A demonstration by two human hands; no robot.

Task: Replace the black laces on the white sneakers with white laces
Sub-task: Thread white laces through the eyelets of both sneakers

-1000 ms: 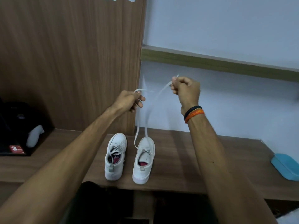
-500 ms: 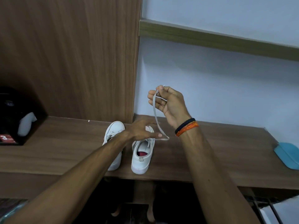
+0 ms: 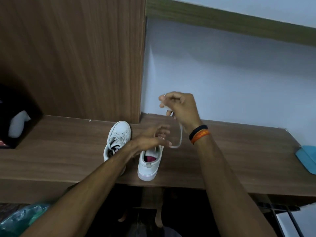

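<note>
Two white sneakers stand side by side on the wooden shelf [image 3: 230, 151]. The left sneaker [image 3: 118, 135] is laced in white. The right sneaker [image 3: 148, 164] shows a pink insole. A white lace [image 3: 179, 137] runs from the right sneaker up in a loop. My right hand [image 3: 181, 106] is raised above the shelf and grips the lace, which is wound over its fingers. My left hand [image 3: 152, 136] hovers over the front of the right sneaker with fingers spread, touching the lace; its motion blur hides any pinch.
A brown wooden panel [image 3: 73, 57] rises behind the left sneaker, a pale wall to its right. A blue object [image 3: 307, 158] lies at the shelf's right end. A dark item with a white part [image 3: 18, 124] sits in the left recess. Bare feet [image 3: 153, 218] show below.
Both hands have come down from head height. My left hand dropped to the right sneaker, and my right hand wound the lace round its fingers and sank lower.
</note>
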